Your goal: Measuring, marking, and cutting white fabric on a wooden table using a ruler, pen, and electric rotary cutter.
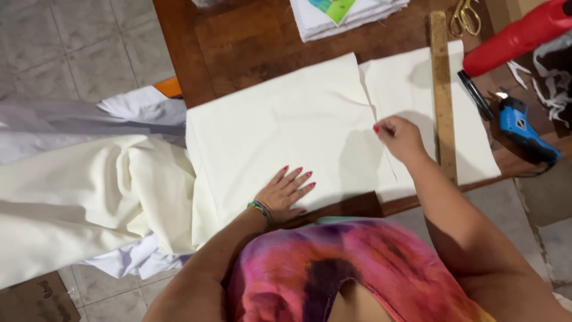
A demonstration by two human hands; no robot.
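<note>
My left hand (288, 192) lies flat, fingers spread, on the folded cream cotton cloth (280, 131) that covers the dark wooden surface (238, 36), near its front edge. My right hand (398, 136) is curled almost closed, fingertips pinched at the cloth's cut edge just right of the fold; whether it grips anything I cannot tell. A long wooden ruler (442, 89) rests upright across the cloth just beside that hand. Brass scissors (465, 16) and a blue cordless tool (524, 131) lie farther right. Loose cream fabric (83, 197) spills off the left end toward the tiled floor (71, 42).
</note>
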